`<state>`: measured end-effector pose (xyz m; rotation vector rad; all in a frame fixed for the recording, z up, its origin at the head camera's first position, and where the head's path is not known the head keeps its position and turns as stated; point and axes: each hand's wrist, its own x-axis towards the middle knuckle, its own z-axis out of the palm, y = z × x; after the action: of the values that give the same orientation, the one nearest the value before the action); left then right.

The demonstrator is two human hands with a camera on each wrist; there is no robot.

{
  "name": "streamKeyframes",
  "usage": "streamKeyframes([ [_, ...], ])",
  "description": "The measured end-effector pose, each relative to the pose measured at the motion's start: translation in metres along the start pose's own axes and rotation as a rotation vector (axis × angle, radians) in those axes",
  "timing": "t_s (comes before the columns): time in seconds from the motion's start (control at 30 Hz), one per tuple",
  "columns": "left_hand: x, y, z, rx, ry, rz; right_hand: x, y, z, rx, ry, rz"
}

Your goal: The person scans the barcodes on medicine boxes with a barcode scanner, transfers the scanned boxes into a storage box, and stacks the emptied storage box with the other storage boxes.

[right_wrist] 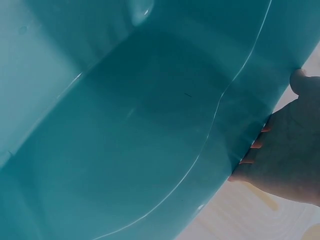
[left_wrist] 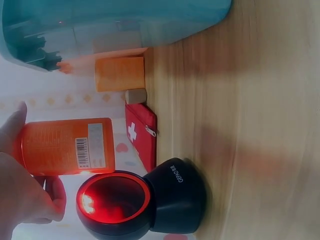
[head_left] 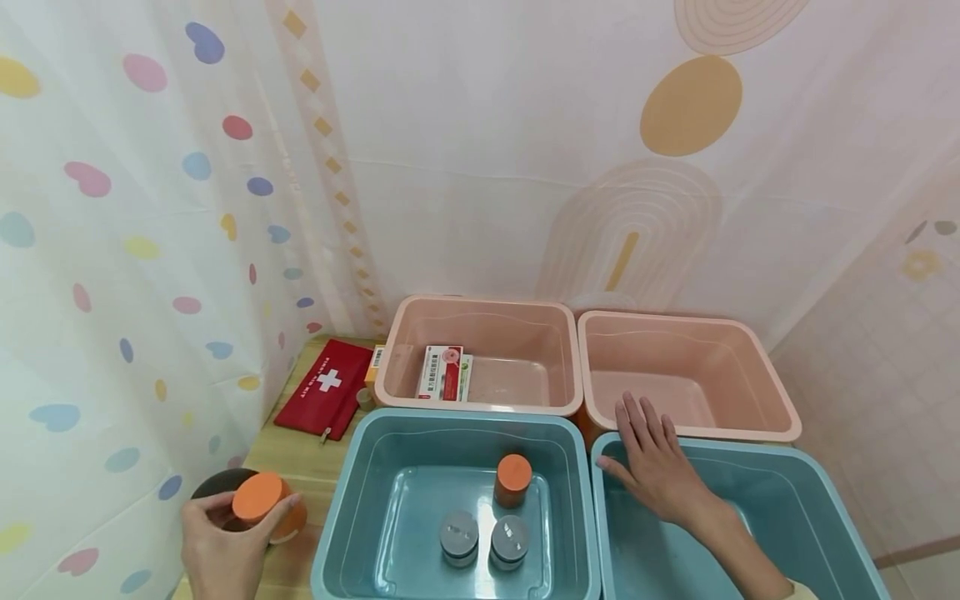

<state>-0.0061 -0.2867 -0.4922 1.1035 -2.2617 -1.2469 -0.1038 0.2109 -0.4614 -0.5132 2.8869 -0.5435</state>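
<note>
My left hand (head_left: 221, 546) grips an orange bottle (head_left: 264, 505) with an orange lid, at the lower left in the head view. In the left wrist view the barcode label (left_wrist: 90, 146) on its side shows beside a black barcode scanner (left_wrist: 117, 200), whose window glows red. My right hand (head_left: 656, 458) lies with straight fingers over the far rim of the right blue bin (head_left: 810, 492) and holds nothing. Another orange-lidded bottle (head_left: 513, 479) and two grey-lidded jars (head_left: 459, 537) stand inside the left blue bin (head_left: 375, 467).
Two pink bins stand behind the blue ones; medicine boxes (head_left: 442, 372) lie in the left pink bin (head_left: 525, 367). A red first aid pouch (head_left: 326, 387) and an orange box (left_wrist: 120, 74) are on the wooden table (head_left: 300, 462). A patterned curtain (head_left: 465, 167) hangs behind.
</note>
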Motion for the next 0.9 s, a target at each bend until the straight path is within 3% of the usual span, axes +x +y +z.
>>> streamKeyframes([
  [0.13, 0.000, -0.002, 0.001, 0.014, 0.020, 0.023, 0.000, 0.000, 0.000, 0.001, 0.010, -0.007],
  [0.3, 0.003, -0.008, 0.001, -0.042, 0.022, 0.189, 0.000, 0.001, 0.002, 0.004, 0.013, -0.003],
  [0.4, 0.009, -0.012, 0.000, -0.072, -0.024, 0.288, -0.001, 0.002, 0.004, 0.000, 0.011, -0.001],
  [0.6, 0.022, -0.003, -0.012, -0.001, -0.144, 0.323, -0.001, 0.003, 0.006, 0.006, 0.016, -0.011],
  [0.67, 0.026, 0.004, -0.015, 0.011, -0.177, 0.361, -0.001, 0.003, 0.006, 0.012, 0.020, -0.015],
  [0.77, 0.030, 0.027, -0.017, 0.028, -0.225, 0.454, 0.000, 0.003, 0.007, 0.019, 0.017, -0.016],
  [0.9, 0.029, 0.080, -0.004, -0.006, -0.315, 0.577, 0.000, 0.004, 0.005, 0.008, 0.023, -0.017],
])
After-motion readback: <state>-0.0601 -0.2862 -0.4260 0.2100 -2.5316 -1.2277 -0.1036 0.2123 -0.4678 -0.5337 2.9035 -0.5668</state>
